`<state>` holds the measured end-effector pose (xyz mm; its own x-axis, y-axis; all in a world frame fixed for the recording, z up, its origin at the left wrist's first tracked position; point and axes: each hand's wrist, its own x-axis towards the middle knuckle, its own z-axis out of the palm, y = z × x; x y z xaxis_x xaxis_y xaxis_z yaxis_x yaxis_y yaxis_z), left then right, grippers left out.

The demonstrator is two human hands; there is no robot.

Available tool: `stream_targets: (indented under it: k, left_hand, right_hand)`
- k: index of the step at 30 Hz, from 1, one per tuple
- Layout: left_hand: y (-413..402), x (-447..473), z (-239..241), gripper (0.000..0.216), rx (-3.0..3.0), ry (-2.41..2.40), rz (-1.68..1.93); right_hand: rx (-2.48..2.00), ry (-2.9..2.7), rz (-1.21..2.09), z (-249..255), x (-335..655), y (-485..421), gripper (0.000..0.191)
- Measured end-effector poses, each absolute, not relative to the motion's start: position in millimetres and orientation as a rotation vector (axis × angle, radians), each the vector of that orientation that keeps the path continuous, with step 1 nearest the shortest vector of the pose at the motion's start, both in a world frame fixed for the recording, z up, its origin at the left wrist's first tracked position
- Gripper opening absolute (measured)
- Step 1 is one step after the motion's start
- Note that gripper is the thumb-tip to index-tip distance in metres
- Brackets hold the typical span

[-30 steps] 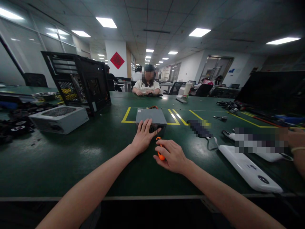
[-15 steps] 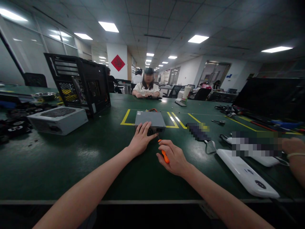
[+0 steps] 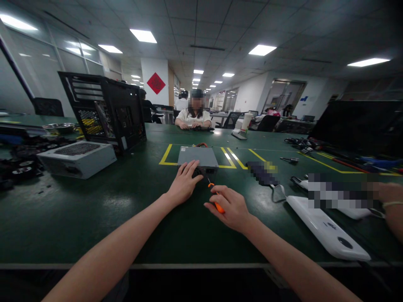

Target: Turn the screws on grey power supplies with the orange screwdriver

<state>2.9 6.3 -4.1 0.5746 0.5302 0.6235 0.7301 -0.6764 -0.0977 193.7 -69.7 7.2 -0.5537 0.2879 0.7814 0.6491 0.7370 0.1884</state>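
Observation:
A grey power supply box (image 3: 198, 158) lies on the green table (image 3: 94, 209) inside a yellow-taped square. My left hand (image 3: 183, 183) rests flat against its near face, fingers stretched out on the box's front edge. My right hand (image 3: 229, 207) is closed round an orange-handled screwdriver (image 3: 215, 200), whose thin dark shaft points up and left toward the box's near right corner. The tip looks close to the box; whether it touches is too small to tell.
A second silver power supply (image 3: 77, 157) and an open black computer case (image 3: 105, 109) stand at the left. White devices (image 3: 327, 230) and cables lie at the right, with another person's hand (image 3: 390, 197) beside them. A seated person (image 3: 195, 113) works at the far side.
My right hand has shifted slightly right and the screwdriver has tilted, its handle now leaning to the right. My left hand stays on the box.

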Motion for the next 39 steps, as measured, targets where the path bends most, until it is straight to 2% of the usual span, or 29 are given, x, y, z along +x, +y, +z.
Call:
stream_targets:
  k: [3,7,14,23,28,33,39]
  left_hand:
    - [6.0,2.5,-3.3,0.037,-2.458,-1.018,-0.792]
    - [5.8,1.8,-2.9,0.038,-2.459,-1.006,-0.791]
    - [5.2,1.3,-2.8,0.037,-2.451,-1.014,-0.784]
    - [5.9,3.7,-4.6,0.034,-2.39,-1.026,-0.793]
    - [5.1,3.5,-4.5,0.033,-2.384,-1.019,-0.796]
    - [5.8,3.2,-5.0,0.033,-2.38,-1.018,-0.799]
    - [6.7,3.1,-5.7,0.035,-2.387,-1.011,-0.807]
  right_hand:
    - [-0.707,-2.198,-0.681,8.3,193.6,-70.6,0.015]
    - [-0.741,-2.17,-0.545,6.8,193.8,-70.7,0.015]
    - [-0.705,-2.166,-0.739,7.1,194.1,-70.9,0.01]
    - [-0.609,-2.046,-0.794,6.3,193.7,-69.1,0.026]
    - [-0.63,-2.118,-0.766,5.6,194.5,-66.2,0.022]
    - [-0.616,-2.128,-0.723,1.8,197.2,-63.0,0.027]
    - [-0.583,-2.158,-0.811,4.2,195.5,-64.6,0.025]
